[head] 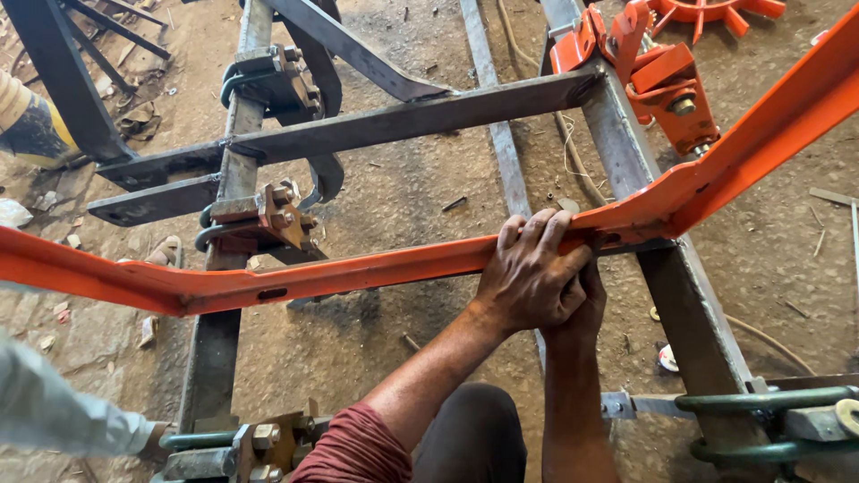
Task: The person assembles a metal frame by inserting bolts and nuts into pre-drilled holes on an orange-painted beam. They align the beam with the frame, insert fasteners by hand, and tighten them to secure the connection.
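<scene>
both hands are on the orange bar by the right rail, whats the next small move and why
Probably ease the orange bar down until it seats flat on the right steel rail. The left hand wraps over it beside the rail, the right hand sits under it, and its bend looks slightly raised there.

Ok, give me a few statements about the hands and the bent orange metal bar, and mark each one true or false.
1. The left hand grips the bent orange metal bar from above. True.
2. The right hand is far from the bar. False: it is at the bar, mostly hidden under the left hand.
3. The orange bar lies across a dark steel frame. True.
4. The green U-bolts are clamped around the orange bar. False: they sit on the frame rail, nearer the camera.
</scene>
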